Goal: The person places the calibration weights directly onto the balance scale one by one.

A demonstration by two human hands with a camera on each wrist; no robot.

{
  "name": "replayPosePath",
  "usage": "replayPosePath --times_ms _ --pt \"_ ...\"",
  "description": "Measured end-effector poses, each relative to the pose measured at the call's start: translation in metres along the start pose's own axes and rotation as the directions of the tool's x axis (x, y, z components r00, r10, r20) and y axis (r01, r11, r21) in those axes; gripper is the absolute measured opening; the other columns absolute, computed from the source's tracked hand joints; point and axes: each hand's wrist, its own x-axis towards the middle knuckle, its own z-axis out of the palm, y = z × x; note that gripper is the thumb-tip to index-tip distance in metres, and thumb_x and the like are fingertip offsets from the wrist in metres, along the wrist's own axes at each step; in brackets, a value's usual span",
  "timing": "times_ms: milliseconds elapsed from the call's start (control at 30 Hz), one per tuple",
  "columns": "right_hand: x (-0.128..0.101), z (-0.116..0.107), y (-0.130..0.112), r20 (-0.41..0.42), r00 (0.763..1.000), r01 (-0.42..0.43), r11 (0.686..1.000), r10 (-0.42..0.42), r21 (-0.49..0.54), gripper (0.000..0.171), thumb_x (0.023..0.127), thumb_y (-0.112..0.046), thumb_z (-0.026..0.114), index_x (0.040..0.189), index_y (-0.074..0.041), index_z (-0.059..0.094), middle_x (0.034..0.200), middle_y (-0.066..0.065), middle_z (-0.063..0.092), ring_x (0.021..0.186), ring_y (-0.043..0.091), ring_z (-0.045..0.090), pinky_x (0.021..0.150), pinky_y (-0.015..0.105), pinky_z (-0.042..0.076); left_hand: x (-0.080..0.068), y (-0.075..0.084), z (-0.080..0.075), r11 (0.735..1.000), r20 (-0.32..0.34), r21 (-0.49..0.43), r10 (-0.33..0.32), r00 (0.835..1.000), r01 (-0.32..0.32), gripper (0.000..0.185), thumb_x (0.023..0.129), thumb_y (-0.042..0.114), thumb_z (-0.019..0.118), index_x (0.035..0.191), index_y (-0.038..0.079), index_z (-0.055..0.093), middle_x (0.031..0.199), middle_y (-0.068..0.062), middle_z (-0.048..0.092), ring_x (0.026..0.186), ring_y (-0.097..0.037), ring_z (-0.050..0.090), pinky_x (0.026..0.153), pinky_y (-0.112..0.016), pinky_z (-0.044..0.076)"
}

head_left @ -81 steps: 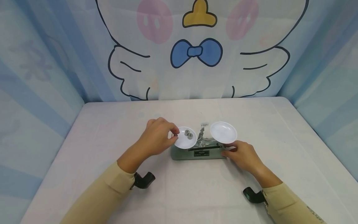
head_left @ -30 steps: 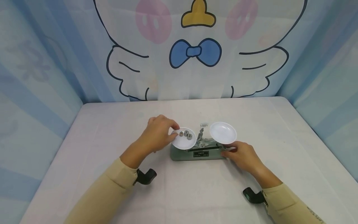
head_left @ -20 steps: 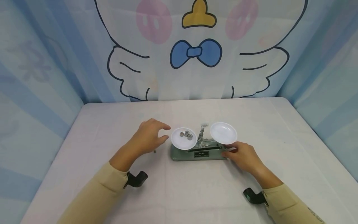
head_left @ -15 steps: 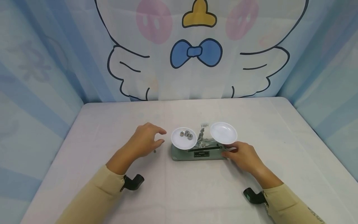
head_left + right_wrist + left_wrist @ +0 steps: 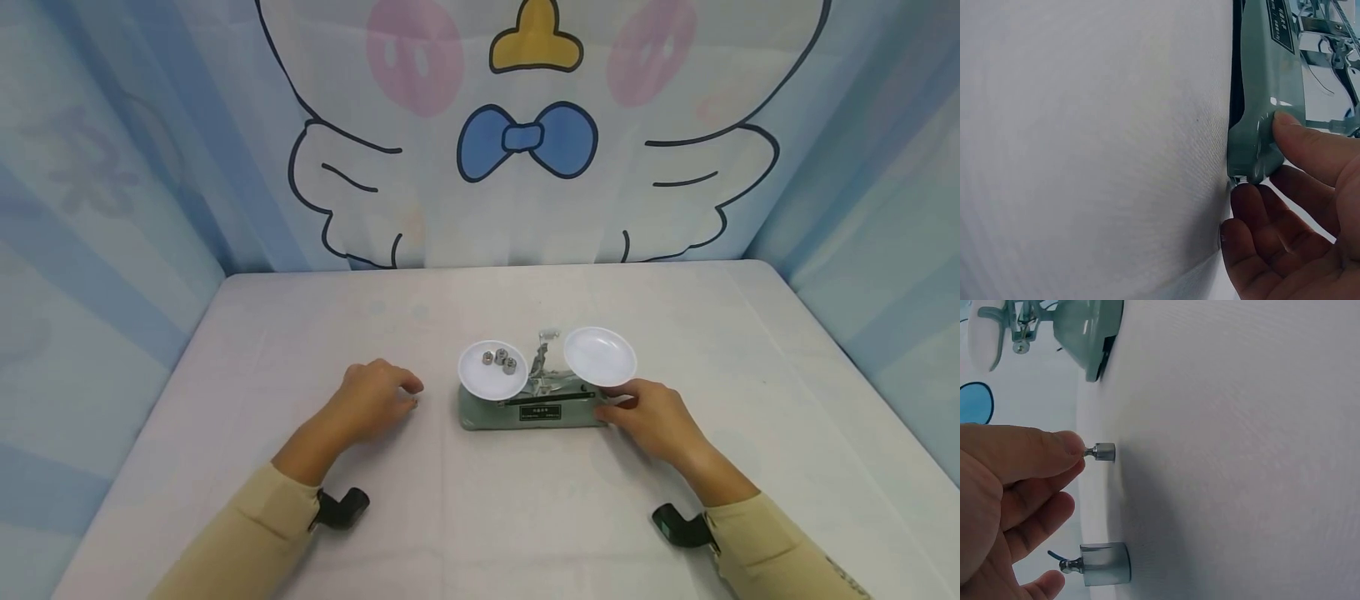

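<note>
My left hand (image 5: 375, 402) is low over the table, left of a green balance scale (image 5: 491, 417). In the left wrist view its thumb and forefinger pinch the knob of a small metal weight (image 5: 1105, 452) at the tabletop. A larger metal weight (image 5: 1106, 564) stands beside its lower fingers; the hand hides it in the head view. Three metal weights (image 5: 501, 357) lie in the scale's left white pan (image 5: 487, 388). With thumb on the green base and fingers around its end, my right hand (image 5: 651, 414) holds the scale's right end.
The right white pan (image 5: 600, 357) sits higher than the left one. A white cloth covers the table (image 5: 480, 517). A curtain with a printed cartoon (image 5: 525, 208) hangs behind the table's far edge, and blue-striped curtains flank it.
My left hand released a metal weight in the left pan, then moved left and down to another small weight on the table and pinched it. The right hand stayed on the scale.
</note>
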Motion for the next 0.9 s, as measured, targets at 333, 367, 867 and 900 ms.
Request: replayPosePath --times_ms 333,367,867,900 --pt "0.000 0.000 -0.001 -0.001 1.000 -0.002 1.000 0.002 -0.003 0.042 0.089 -0.025 0.074 0.119 0.004 0.067 0.113 0.021 0.070 0.103 0.037 0.066 0.082 0.051 0.054 0.002 0.000 0.011 0.998 -0.032 -0.037 -0.042 0.999 0.041 0.015 0.088 0.009 0.075 0.102 0.012 0.076 0.098 0.002 0.072 0.105 -0.025 0.060 0.101 -0.054 0.035" --pt "0.000 0.000 -0.001 -0.001 1.000 -0.002 1.000 0.002 -0.003 0.042 0.089 -0.025 0.075 0.119 0.004 0.067 0.113 0.021 0.070 0.103 0.037 0.066 0.082 0.051 0.054 0.002 0.000 0.011 0.998 -0.035 -0.038 -0.041 0.999 0.040 0.014 0.088 0.009 0.075 0.101 0.012 0.076 0.098 0.002 0.072 0.104 -0.025 0.060 0.101 -0.055 0.035" --pt "0.001 0.000 -0.004 -0.017 0.999 0.027 1.000 -0.027 0.006 0.039 0.089 -0.019 0.074 0.119 0.005 0.067 0.115 0.021 0.069 0.103 0.037 0.066 0.082 0.050 0.054 0.001 0.009 0.000 0.998 -0.095 -0.060 -0.038 0.995 0.033 0.007 0.091 0.014 0.073 0.098 0.013 0.074 0.095 0.002 0.071 0.099 -0.024 0.060 0.095 -0.049 0.040" --pt "0.002 0.000 -0.005 -0.016 0.999 0.028 1.000 -0.028 0.008 0.040 0.089 -0.019 0.075 0.119 0.005 0.067 0.115 0.021 0.069 0.103 0.037 0.066 0.082 0.050 0.055 0.000 0.012 -0.003 0.997 -0.104 -0.065 -0.035 0.994 0.028 0.007 0.091 0.016 0.073 0.098 0.013 0.074 0.096 0.001 0.071 0.099 -0.024 0.060 0.094 -0.049 0.041"
